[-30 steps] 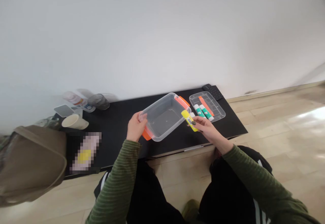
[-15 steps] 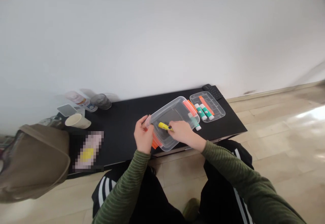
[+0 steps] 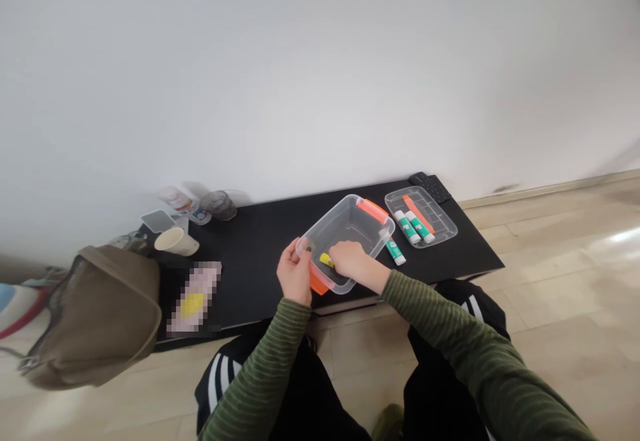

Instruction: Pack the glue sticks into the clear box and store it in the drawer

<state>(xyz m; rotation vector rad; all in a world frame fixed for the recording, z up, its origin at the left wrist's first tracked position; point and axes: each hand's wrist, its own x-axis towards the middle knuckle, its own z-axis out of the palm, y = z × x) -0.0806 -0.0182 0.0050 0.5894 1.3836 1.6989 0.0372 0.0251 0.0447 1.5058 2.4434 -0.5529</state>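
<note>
Into the clear plastic box (image 3: 357, 227) went my right hand (image 3: 350, 259), pinching a yellow stick (image 3: 326, 260); my left hand (image 3: 295, 274) pinched the box's corner, likely for steadiness.

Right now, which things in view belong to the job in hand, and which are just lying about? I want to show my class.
Likely in the job:
clear box, held by the left hand
yellow marker, in the right hand
lid
green tubes, two on the lid, one by the box

Seemingly lying about:
paper cup
bottle
brown bag
</note>
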